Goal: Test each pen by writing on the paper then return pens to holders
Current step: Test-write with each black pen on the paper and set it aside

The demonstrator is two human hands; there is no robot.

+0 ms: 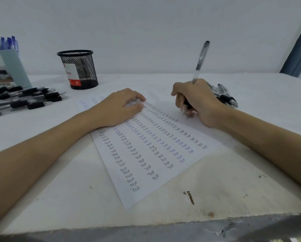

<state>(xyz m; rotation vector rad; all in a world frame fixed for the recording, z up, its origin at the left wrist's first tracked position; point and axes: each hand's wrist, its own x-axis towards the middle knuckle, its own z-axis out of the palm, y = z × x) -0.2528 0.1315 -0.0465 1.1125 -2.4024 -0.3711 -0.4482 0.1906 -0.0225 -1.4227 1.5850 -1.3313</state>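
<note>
A white sheet of paper (pixel 146 172) lies slanted on the table, covered with columns of the word "Test" in black and blue ink. My right hand (pixel 197 102) is shut on a clear pen with a black cap (pixel 201 60), its tip down at the paper's far right edge. My left hand (pixel 118 105) rests flat on the upper part of the sheet, fingers apart. A black mesh holder (pixel 79 69) stands at the back left, with no pens showing above its rim. A pale blue box holder (pixel 6 67) with blue pens (pixel 8 42) sits at the far left.
Several black-grip pens (pixel 27 98) lie in a loose pile on the table at the left. Another heap of black-capped pens (pixel 226 97) lies just behind my right hand. The white wall is close behind. The table's worn front edge (pixel 146 226) runs along the bottom.
</note>
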